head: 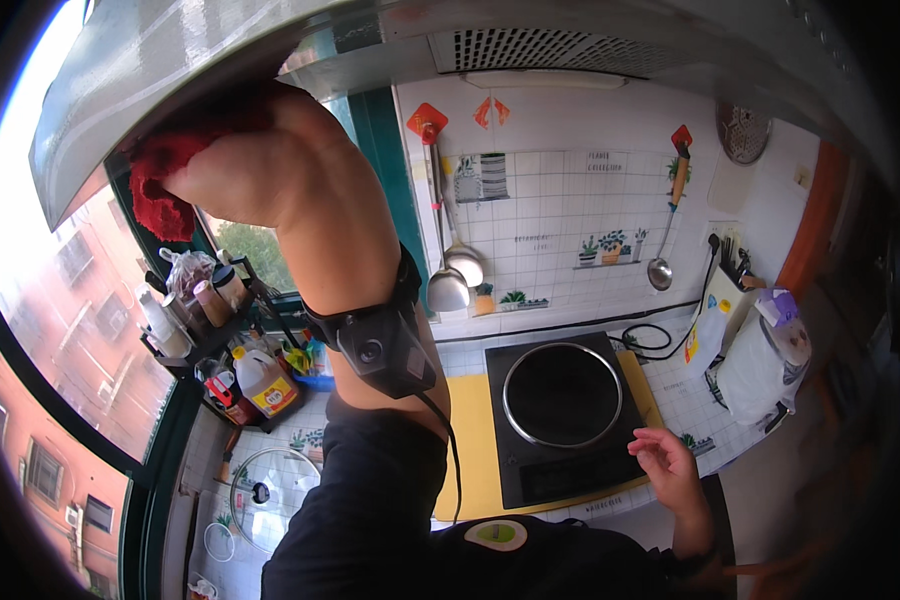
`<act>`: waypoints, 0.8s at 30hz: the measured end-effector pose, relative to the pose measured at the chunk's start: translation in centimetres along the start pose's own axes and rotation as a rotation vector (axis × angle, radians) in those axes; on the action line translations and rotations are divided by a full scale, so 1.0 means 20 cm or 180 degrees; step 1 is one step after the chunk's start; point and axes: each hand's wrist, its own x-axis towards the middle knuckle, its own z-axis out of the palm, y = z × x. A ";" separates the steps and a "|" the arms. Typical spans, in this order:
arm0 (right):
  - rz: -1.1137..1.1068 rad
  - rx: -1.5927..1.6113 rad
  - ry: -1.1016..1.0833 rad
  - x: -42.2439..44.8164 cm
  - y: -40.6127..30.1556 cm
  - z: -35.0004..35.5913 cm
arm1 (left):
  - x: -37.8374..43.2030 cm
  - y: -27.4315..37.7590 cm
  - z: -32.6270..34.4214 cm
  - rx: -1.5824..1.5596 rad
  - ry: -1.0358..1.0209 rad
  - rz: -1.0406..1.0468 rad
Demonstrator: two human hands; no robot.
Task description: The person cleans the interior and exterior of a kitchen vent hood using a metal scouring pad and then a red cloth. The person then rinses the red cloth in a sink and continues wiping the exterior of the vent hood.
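My left hand [236, 165] is raised at the upper left, holding a red cloth [169, 187] against the underside edge of a range hood [142, 82]. Its fingers are mostly hidden by the cloth and the hood. A black camera device [379, 349] is strapped to that forearm, with a cable hanging down. My right hand [664, 465] hovers low at the right, holding nothing, its fingers a little bent and apart. It is near the front right corner of a black induction cooktop [562, 469] that lies on a yellow board [465, 442].
A rack [202, 337] of jars and bottles stands by the window, an oil jug [266, 382] beneath it. A glass lid [277, 502] lies at lower left. Spatulas [448, 289] and a ladle [661, 274] hang on the wall. A knife block [724, 289] and plastic bags [765, 367] stand right.
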 end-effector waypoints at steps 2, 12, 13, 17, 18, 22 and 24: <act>0.0083 -0.0051 0.0203 -0.06 -0.01 -0.02 | -0.04 -0.05 -0.02 0.0066 0.0143 0.0017; 0.0315 -0.0424 0.0688 -0.18 -0.10 -0.06 | -0.17 -0.44 -0.02 0.1119 0.0302 0.0735; 0.0330 -0.0423 0.0654 -0.18 -0.12 -0.06 | -0.19 -0.49 -0.01 0.1259 0.0306 0.0836; 0.0192 -0.0967 0.0586 -0.12 -0.24 -0.05 | -0.44 -0.71 -0.03 0.2102 0.0118 0.0785; 0.0118 -0.1072 0.0614 -0.09 -0.28 -0.06 | -0.53 -0.72 -0.03 0.2753 -0.0182 0.0805; -0.0589 -0.1760 0.0282 0.21 -0.56 0.01 | -0.65 -0.68 -0.05 0.4173 -0.1184 0.1395; -0.1025 -0.2022 0.0088 0.34 -0.70 0.08 | -0.59 -0.77 -0.16 0.3650 -0.1418 0.0857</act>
